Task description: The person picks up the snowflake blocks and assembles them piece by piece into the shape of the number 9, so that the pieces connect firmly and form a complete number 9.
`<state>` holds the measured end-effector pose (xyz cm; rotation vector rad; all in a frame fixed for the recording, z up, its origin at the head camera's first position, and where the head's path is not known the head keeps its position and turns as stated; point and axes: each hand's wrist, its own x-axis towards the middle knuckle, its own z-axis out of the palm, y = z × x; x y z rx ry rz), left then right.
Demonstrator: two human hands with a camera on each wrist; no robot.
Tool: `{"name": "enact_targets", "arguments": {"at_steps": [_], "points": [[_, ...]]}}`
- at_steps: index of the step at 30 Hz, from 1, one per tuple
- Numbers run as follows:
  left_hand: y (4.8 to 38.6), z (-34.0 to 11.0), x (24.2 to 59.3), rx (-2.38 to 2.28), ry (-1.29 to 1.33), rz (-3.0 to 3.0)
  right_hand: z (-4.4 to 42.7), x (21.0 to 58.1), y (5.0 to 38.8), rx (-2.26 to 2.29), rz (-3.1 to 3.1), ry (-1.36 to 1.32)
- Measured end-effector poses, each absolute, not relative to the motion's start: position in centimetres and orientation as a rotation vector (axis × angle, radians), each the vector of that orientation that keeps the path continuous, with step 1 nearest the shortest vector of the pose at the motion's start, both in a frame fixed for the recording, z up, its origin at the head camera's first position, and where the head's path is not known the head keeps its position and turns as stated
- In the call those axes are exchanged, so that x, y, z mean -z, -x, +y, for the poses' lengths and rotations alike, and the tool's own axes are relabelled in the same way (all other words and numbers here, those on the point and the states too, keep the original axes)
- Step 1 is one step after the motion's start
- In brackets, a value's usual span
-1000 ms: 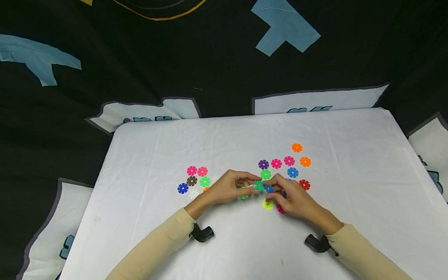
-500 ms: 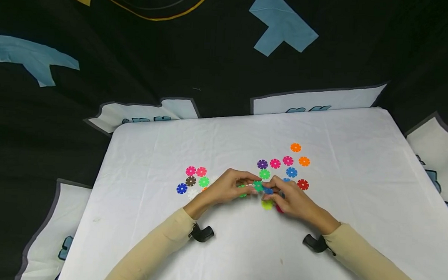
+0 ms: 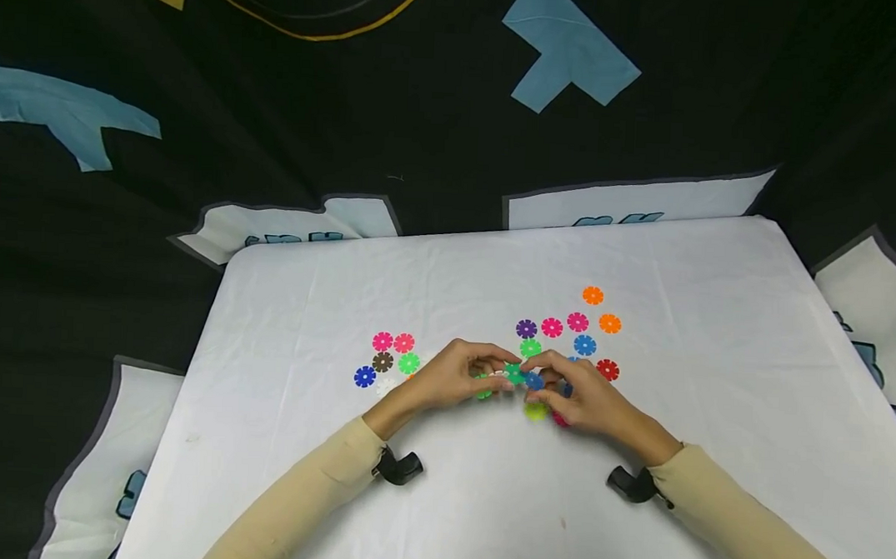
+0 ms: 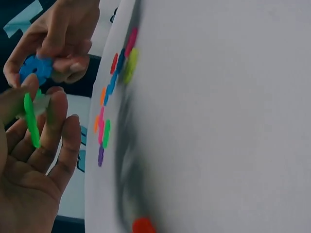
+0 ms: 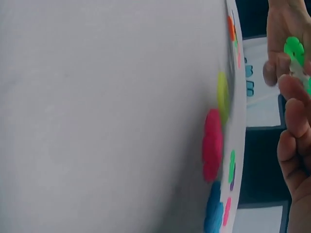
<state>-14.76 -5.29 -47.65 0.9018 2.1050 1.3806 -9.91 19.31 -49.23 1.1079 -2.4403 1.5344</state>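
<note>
Above the table my left hand [image 3: 455,376] pinches a small joined group of slotted plastic discs. In it are a teal-green disc [image 3: 515,374], a bright green disc [image 4: 32,121] and a white disc [image 4: 43,104] partly covered by the fingers. My right hand [image 3: 581,394] pinches a blue slotted disc [image 3: 534,381] by its right side. The blue disc meets the teal-green disc's right edge in the head view; whether their slots interlock I cannot tell. In the right wrist view, fingers hide most of the blue disc.
Beneath my right hand lie a yellow disc [image 3: 536,410] and a crimson disc [image 3: 559,419]. Several loose discs spread behind it, among them a red disc [image 3: 608,369] and a purple disc [image 3: 526,329]. Left of my left hand sits another cluster, including a brown disc [image 3: 383,362].
Both hands stay close together in nearly the same place. The blue disc in my right fingers has tilted and turned slightly against the teal-green disc.
</note>
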Motion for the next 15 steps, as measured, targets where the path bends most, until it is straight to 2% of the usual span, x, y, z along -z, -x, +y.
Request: {"name": "enact_targets", "arguments": {"at_steps": [4, 10, 15], "points": [[15.2, -6.1, 47.8, -1.406, -0.877, 2.124, 21.5, 49.4, 10.6, -1.458, -2.530, -0.987], [15.6, -6.9, 47.7, -1.462, -0.839, 2.065, 26.5, 50.2, 12.9, -1.089, -2.810, -0.619], [15.6, -6.9, 47.7, -1.488, -0.845, 2.037, 27.4, 50.7, 14.1, -0.927, -2.977, -0.578]]}}
